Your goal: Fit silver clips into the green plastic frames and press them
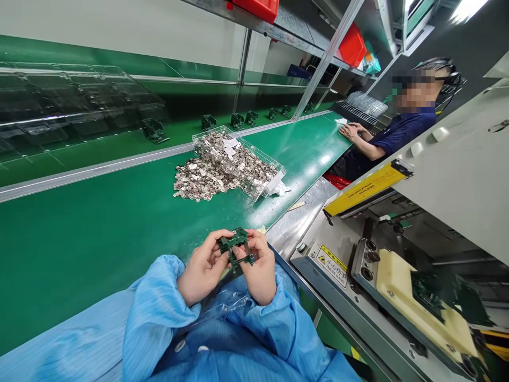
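Observation:
A dark green plastic frame part (237,245) with open gaps in it is held up in front of my body. My left hand (202,269) grips its left side between thumb and fingers. On the other side, my right hand (260,270) has its fingers wrapped round the part, the thumb pressing into its middle. Beyond my hands, small silvery metal pieces (201,180) lie heaped on the green table (99,239). More of them fill a clear plastic tray (274,183) that rests tilted on the heap.
Several similar dark green parts (208,122) stand along the back ledge. Clear blister trays (79,106) lie at back left. A machine (334,260) with a yellow light bar (366,188) and cream fixture (401,281) is close on my right. A co-worker (409,127) sits further along.

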The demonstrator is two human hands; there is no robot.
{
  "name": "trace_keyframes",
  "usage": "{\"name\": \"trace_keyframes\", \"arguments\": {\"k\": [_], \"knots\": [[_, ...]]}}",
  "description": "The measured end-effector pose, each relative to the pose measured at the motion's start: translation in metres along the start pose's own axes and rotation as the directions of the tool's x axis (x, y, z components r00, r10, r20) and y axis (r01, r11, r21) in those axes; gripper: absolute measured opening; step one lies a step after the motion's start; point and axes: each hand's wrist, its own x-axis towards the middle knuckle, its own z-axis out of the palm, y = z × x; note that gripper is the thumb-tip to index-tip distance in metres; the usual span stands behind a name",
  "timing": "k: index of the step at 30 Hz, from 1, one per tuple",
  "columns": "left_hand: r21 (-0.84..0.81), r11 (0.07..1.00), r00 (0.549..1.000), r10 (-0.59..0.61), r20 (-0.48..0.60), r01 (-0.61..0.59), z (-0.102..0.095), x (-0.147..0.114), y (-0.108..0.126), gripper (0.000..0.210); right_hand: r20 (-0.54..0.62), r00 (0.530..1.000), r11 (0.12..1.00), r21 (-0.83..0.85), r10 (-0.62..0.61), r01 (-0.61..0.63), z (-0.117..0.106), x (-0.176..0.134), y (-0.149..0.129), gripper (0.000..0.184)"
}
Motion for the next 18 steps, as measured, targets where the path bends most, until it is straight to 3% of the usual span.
{"name": "trace_keyframes", "arguments": {"k": [2,4,8,11,13,15,17,18], "knots": [[-0.001,1.0,1.0,0.001,0.002,-0.001,-0.003,0.002,0.007,0.031,0.058,0.997,0.995,0.081,0.048,-0.052,-0.006,-0.001,0.001,0.022],[0.013,1.0,1.0,-0.017,0.026,0.017,-0.008,0.002,0.018,0.033,0.112,0.993,0.991,0.128,0.021,-0.036,-0.016,-0.003,0.0,0.023],[0.24,0.968,0.968,-0.131,0.213,0.078,-0.014,-0.004,0.048,0.038,0.218,0.945,0.969,0.028,-0.244,0.244,-0.044,-0.014,-0.018,0.068],[0.368,0.929,0.894,-0.201,0.4,0.045,-0.008,0.0,0.074,0.045,0.221,0.876,0.899,0.017,-0.43,0.437,-0.072,-0.026,-0.039,0.065],[0.354,0.935,0.812,-0.222,0.539,0.021,0.007,0.016,0.089,0.056,0.14,0.837,0.846,0.01,-0.528,0.532,-0.096,-0.036,-0.051,0.063],[0.323,0.946,0.727,-0.211,0.653,-0.016,0.036,0.039,0.101,0.064,-0.013,0.814,0.814,-0.056,-0.58,0.579,-0.127,-0.052,-0.058,0.061],[0.289,0.95,0.685,-0.132,0.717,-0.119,0.08,0.062,0.108,0.06,-0.266,0.797,0.84,-0.19,-0.542,0.508,-0.162,-0.074,-0.06,0.059],[0.272,0.941,0.674,-0.069,0.736,-0.201,0.106,0.071,0.11,0.056,-0.427,0.753,0.865,-0.257,-0.501,0.43,-0.181,-0.086,-0.059,0.059]]}}
